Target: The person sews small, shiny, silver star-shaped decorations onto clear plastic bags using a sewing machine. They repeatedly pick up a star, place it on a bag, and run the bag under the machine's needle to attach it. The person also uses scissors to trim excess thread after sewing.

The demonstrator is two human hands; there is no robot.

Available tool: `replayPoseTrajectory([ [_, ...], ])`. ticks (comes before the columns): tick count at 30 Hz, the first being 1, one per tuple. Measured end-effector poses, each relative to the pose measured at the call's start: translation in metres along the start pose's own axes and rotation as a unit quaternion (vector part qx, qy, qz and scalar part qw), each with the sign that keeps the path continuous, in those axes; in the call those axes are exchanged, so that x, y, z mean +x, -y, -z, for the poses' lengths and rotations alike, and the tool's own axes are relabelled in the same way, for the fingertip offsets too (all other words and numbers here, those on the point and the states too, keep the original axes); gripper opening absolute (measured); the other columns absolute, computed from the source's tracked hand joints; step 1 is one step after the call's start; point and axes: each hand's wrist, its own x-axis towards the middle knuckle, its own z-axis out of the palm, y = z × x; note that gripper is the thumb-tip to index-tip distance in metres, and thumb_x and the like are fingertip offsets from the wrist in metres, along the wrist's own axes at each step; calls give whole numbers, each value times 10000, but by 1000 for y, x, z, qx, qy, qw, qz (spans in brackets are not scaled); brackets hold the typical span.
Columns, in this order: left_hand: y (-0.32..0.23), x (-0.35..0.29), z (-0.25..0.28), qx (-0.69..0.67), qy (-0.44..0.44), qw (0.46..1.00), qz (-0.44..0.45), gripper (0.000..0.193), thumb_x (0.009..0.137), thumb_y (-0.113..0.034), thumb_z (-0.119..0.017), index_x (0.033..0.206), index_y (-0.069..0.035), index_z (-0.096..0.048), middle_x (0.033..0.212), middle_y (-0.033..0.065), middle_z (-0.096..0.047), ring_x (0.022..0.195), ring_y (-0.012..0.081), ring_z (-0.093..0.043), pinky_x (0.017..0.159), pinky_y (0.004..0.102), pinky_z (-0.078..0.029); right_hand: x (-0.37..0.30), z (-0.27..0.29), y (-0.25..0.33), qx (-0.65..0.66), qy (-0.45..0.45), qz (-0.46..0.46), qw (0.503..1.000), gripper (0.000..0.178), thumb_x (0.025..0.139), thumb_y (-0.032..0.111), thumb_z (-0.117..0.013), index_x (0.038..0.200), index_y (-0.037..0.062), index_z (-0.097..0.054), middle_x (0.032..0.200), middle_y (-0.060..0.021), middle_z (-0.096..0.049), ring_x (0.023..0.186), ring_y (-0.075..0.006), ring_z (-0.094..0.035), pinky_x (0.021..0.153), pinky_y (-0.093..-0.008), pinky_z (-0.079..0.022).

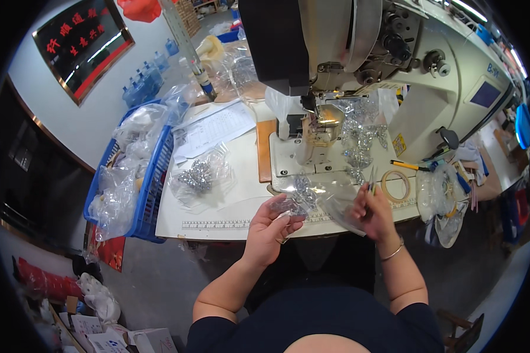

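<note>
At the table's front edge, my left hand (268, 228) pinches a clear plastic piece (293, 207) between thumb and fingers. Silvery sparkling trim (304, 189) lies just beyond it, in front of the sewing machine (321, 132). My right hand (373, 213) is closed around thread snips (371, 179), whose slim metal points stick up past the fingers. A sheet of clear film (338, 206) stretches between the hands and touches or passes under the right one; which, I cannot tell. More glittering silver trim (358, 144) lies heaped beside the needle area.
A clear bag of silver stones (197, 178) lies on the left of the table, near papers (218, 128). Beyond the table's left edge stands a blue basket (136, 220) of plastic bags. On the right are a tape roll (407, 187), a yellow cutter (407, 165) and bagged items (439, 191).
</note>
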Motion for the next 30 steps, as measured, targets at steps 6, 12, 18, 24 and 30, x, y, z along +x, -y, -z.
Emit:
replayPoseTrajectory([
  [6,-17,5,19,51,176,972,148,499,881,19,-508,1357,-51,-377,1167,132,-560,1047,227,-591,838,318,-524,-9,-27,-32,24,15,-41,999,420,842,323,-662,1091,18,-516,643,25,-419,647,-117,-496,694,-339,-482],
  [12,-24,14,20,-47,152,978,132,482,916,-133,-459,1377,-52,-346,1346,200,-433,1170,321,-502,959,475,-437,-12,-45,-32,-57,-14,-76,995,162,882,112,-610,1012,18,-634,883,-32,-608,769,-133,-580,749,-315,-531],
  [18,-12,6,25,-98,84,982,141,529,976,-370,-313,1435,-111,-266,1408,222,-362,1216,406,-448,1011,557,-354,-7,-42,-27,-47,-22,-131,990,186,884,119,-611,1040,16,-608,964,-51,-621,911,-182,-622,751,-326,-541],
  [24,1,-1,31,-317,208,921,93,655,932,-380,-446,1463,-107,-175,1477,188,-246,1300,355,-350,1073,494,-290,-9,-36,-35,17,-16,-125,992,193,893,116,-601,1071,46,-579,1012,-70,-611,912,-200,-628,763,-341,-545],
  [30,46,-20,7,-27,95,983,-153,760,851,-101,-616,1453,-89,-152,1466,153,-272,1357,268,-284,1116,457,-229,-10,-47,-71,82,-26,-60,995,150,899,83,-583,1048,81,-567,1000,-63,-604,925,-187,-609,733,-320,-525],
])
